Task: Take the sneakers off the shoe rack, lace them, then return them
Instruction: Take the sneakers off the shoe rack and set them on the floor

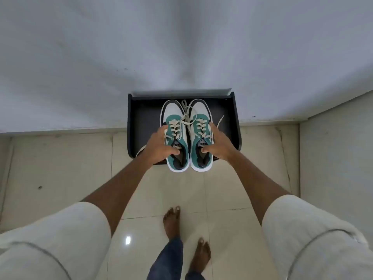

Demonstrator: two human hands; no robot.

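Two teal-and-white sneakers with cream laces lie side by side, toes toward the wall, over the top of a black shoe rack (139, 122). My left hand (159, 146) grips the left sneaker (175, 126) from its outer side, thumb inside the opening. My right hand (219, 143) grips the right sneaker (199, 122) the same way. Both heels hang past the rack's front edge. Loose lace ends trail between the toes and off to the right. I cannot tell whether the soles touch the rack.
The rack stands against a white wall (181, 47), on a glossy cream tiled floor (60, 168). Another wall (339, 158) closes the corner on the right. My bare feet (171, 219) stand on the tiles just in front of the rack.
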